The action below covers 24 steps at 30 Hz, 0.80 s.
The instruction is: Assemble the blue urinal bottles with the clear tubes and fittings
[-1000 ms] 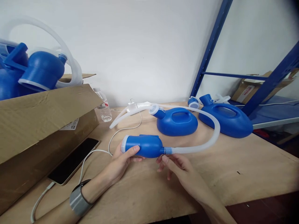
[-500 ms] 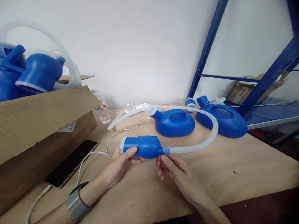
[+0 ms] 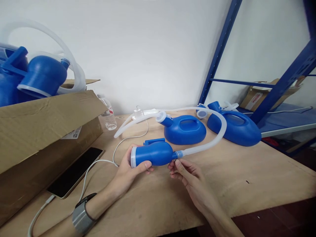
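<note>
My left hand (image 3: 134, 166) is closed around the white-rimmed end of a blue plastic urinal cup (image 3: 154, 153), which lies on its side just above the table. A translucent hose (image 3: 207, 145) is joined to the cup's narrow spout and loops back behind it. At this joint sits a thin metal hose clamp (image 3: 176, 154). My right hand (image 3: 186, 172) pinches the underside of the clamp between thumb and fingertips; part of it is hidden there. Behind the cup stands a blue urinal bottle (image 3: 185, 130) with a handle and a translucent fitting on its neck.
A cardboard box (image 3: 49, 121) holding blue cups and hose stands at left. Near it are a phone (image 3: 75, 171) with a white cable and a water bottle (image 3: 108, 115). Another blue bottle (image 3: 234, 128) stands at right, beside a blue metal shelf (image 3: 219, 52).
The cup has rolled in my left hand, so its handle now shows on top, and its spout has risen slightly. My right fingers have closed at the clamp, and the hose loop has shifted left.
</note>
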Each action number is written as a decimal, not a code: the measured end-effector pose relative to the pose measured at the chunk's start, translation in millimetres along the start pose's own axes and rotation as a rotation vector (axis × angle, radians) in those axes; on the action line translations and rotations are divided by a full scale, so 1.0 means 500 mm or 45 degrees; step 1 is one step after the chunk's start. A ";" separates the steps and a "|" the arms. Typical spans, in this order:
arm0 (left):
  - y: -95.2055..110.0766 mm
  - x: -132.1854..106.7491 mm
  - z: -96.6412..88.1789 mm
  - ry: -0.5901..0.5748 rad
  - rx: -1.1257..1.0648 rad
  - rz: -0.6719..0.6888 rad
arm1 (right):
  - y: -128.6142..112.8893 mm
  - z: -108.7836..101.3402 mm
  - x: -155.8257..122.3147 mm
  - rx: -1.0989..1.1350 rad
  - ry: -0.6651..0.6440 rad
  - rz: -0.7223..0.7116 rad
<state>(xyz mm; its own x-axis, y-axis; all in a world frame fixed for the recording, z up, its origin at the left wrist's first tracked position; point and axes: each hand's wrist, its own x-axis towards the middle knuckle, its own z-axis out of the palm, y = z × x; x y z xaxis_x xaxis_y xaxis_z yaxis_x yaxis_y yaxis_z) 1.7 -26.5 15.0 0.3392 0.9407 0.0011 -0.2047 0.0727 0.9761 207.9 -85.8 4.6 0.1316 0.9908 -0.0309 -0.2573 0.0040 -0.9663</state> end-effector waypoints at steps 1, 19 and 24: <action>-0.001 0.000 0.000 0.005 0.003 0.005 | 0.001 -0.001 0.000 -0.016 0.004 -0.008; -0.010 -0.006 0.033 0.181 -0.413 -0.412 | 0.000 -0.014 -0.004 -0.441 0.277 -0.307; -0.007 -0.009 0.025 0.104 -0.259 -0.185 | -0.005 -0.002 0.000 -0.002 0.154 -0.100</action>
<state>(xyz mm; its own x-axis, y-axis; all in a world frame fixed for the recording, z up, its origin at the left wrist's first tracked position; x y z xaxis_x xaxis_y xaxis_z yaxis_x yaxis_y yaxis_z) 12.4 -35.3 14.1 0.3050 0.9385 -0.1617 -0.3425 0.2665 0.9009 209.6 -85.9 6.9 0.2658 0.9639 0.0147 -0.2398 0.0809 -0.9674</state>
